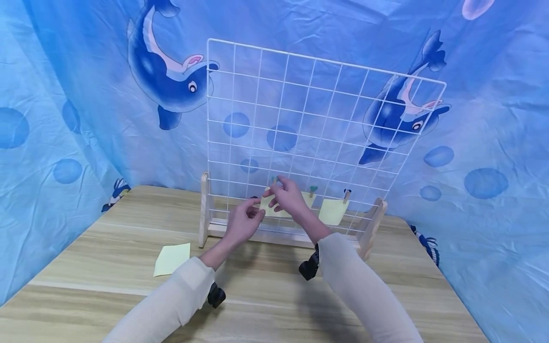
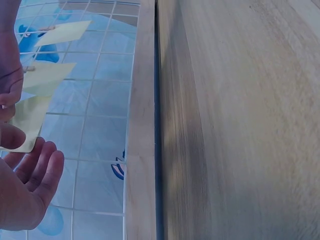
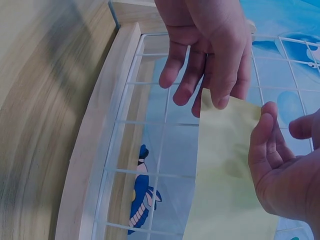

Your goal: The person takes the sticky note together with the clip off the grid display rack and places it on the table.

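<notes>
A pale yellow paper note (image 3: 220, 160) hangs against the white wire grid (image 1: 317, 113). My left hand (image 1: 245, 220) pinches its left edge between thumb and fingertips, as the right wrist view shows. Against the note's upper part rest the loosely bent fingers of my right hand (image 1: 290, 197), with one digit spread apart above them. Beside that digit shows the green top of a clip (image 1: 274, 179), its lower part mostly hidden. To the right hang another yellow note (image 1: 308, 202), under a green-topped wooden clip (image 1: 313, 189), and a third note (image 1: 333, 212), under a dark-topped clip (image 1: 346, 194).
A loose yellow note (image 1: 172, 259) lies on the wood-grain table (image 1: 253, 309), left of my left forearm. Wooden feet (image 1: 205, 209) and a low wooden bar hold the grid upright. Behind it hangs a blue dolphin-print curtain (image 1: 274, 24).
</notes>
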Action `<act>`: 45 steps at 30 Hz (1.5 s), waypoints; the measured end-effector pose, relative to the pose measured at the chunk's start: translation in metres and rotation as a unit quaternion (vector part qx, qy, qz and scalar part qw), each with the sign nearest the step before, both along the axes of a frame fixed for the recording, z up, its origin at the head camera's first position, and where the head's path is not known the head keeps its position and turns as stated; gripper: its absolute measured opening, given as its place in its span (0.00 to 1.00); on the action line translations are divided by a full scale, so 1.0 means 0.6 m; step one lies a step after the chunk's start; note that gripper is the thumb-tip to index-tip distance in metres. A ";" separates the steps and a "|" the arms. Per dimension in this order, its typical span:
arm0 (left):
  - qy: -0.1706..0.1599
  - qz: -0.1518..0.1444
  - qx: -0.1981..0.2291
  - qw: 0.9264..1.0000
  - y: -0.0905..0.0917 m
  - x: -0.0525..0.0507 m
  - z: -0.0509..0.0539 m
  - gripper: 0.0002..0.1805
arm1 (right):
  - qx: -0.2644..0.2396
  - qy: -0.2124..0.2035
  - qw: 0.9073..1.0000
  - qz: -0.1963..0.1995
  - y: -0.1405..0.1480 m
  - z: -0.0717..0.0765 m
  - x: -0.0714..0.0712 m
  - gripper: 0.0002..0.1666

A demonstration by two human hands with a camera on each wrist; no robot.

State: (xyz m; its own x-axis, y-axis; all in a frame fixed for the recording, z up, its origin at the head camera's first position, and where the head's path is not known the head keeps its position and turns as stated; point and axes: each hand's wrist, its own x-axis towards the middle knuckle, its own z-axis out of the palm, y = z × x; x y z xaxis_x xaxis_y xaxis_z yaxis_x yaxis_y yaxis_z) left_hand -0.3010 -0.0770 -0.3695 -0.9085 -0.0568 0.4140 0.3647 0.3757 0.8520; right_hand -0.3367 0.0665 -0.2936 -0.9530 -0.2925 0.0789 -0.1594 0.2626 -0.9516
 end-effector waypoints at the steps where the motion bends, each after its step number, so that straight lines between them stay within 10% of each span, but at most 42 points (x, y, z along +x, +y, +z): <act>1: -0.003 -0.001 0.002 1.000 0.000 0.000 0.000 0.19 | -0.002 -0.001 1.000 -0.004 -0.001 0.000 0.000 0.37; 45: -0.019 -0.015 0.043 0.999 0.006 0.002 0.002 0.17 | -0.095 0.070 0.988 -0.100 -0.001 -0.025 0.004 0.20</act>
State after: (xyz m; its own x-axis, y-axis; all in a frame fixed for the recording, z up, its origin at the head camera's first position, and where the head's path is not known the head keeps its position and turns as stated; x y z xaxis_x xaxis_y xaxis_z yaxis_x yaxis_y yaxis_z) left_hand -0.3000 -0.0734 -0.3682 -0.9256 -0.0636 0.3732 0.3407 0.2895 0.8945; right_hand -0.3343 0.0659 -0.3087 -0.9658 -0.0669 0.2504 -0.2569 0.1207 -0.9589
